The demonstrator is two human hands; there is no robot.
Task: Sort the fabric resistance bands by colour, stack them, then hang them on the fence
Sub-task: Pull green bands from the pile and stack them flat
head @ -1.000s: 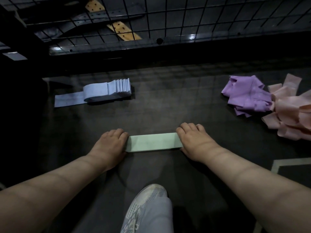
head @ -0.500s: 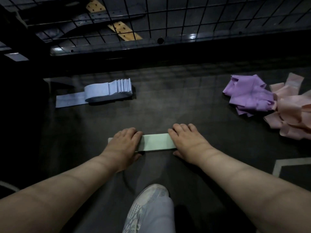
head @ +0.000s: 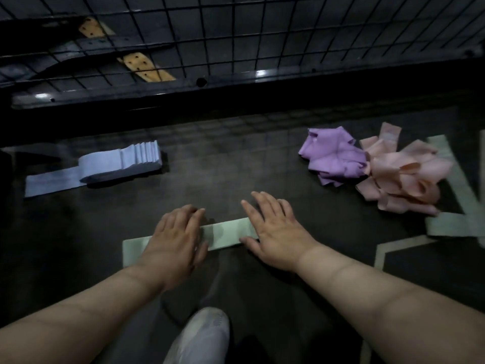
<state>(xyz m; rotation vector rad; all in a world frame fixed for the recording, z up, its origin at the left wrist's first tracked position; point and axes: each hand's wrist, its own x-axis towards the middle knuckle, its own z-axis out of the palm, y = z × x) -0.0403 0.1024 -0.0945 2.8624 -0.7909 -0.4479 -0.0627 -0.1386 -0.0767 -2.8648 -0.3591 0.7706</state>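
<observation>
Green band lies flat on the floor at 6 o'clock. Left hand and right hand press it, fingers straight. Likely soft, light, limp: take it by the ends.

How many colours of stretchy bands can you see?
4: blue stack at the left; green band in the middle under the left hand and right hand; purple heap at the right; pink heap beside it. Others may be hidden.

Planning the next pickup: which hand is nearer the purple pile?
Right. The right hand lies left of the purple pile; the left hand lies farther left.
</observation>
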